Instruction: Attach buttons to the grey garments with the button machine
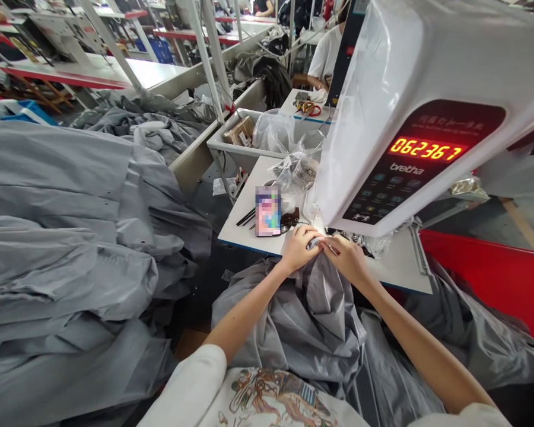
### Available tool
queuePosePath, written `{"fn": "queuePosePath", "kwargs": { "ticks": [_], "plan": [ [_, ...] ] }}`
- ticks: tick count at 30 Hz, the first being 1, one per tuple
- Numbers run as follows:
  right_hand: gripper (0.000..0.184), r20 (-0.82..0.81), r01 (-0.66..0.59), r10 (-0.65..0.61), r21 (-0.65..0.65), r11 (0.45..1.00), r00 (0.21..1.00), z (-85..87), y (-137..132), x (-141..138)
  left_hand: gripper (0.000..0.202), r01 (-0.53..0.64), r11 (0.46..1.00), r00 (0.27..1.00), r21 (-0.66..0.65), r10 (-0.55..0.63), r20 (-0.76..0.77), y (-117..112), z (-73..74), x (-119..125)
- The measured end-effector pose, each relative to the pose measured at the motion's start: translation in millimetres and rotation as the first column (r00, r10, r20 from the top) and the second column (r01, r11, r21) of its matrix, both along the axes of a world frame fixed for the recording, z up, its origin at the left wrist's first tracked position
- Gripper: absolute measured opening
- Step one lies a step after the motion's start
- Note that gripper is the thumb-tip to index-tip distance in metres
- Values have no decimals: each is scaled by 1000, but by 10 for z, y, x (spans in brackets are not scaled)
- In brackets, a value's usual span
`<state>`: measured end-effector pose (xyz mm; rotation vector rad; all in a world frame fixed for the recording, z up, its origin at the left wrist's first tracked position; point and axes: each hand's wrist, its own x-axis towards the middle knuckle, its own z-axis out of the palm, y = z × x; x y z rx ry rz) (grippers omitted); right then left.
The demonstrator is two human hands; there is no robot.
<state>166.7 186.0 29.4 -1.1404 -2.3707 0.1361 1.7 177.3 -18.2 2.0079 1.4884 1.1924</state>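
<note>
My left hand [297, 249] and my right hand [345, 258] meet under the head of a white Bretha sewing machine [409, 118], whose red display reads 062367. My left hand pinches a fold of grey synthetic cloth [311, 308] at the table's edge. A small metal tool [333, 249] sticks out between my right thumb and fingers. The machine's needle area is hidden by the head and my hands. The cloth falls from my hands over my lap.
A white worktable [244, 231] holds a blurred phone [267, 210], dark sticks, and clear plastic bags [296, 171]. Heaps of grey garments [62, 249] lie to the left. A red surface [489, 284] is on the right. Beyond stand a white bin [235, 142], scissors [307, 108], and a co-worker [327, 59].
</note>
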Motion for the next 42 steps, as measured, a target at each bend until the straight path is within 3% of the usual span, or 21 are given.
{"fn": "queuePosePath", "kwargs": {
  "ticks": [6, 16, 23, 31, 37, 42],
  "plan": [
    [25, 324, -136, 104, 75, 988, 940, 93, 32, 11, 24, -12, 1000, 1000, -26, 11, -11, 7, 9, 4],
    [19, 470, -223, 168, 64, 973, 867, 254, 149, 14, 21, -8, 1000, 1000, -3, 7, -24, 7, -3, -5],
    [15, 479, -258, 216, 22, 966, 851, 326, 158, -30, 21, -3, 1000, 1000, -4, 3, -16, 6, 3, -3],
    [14, 516, -257, 177, 88, 962, 838, 221, 157, -50, 25, -14, 1000, 999, 2, 14, -41, 12, -16, -1],
    [19, 380, -258, 184, 154, 954, 906, 81, 149, 6, 24, -4, 1000, 1000, -23, 4, -23, 13, -12, -6],
    [27, 221, -92, 26, 294, 951, 975, 8, 71, 81, 21, -1, 1000, 1000, -15, 1, -3, -4, 24, 1]
  ]
}}
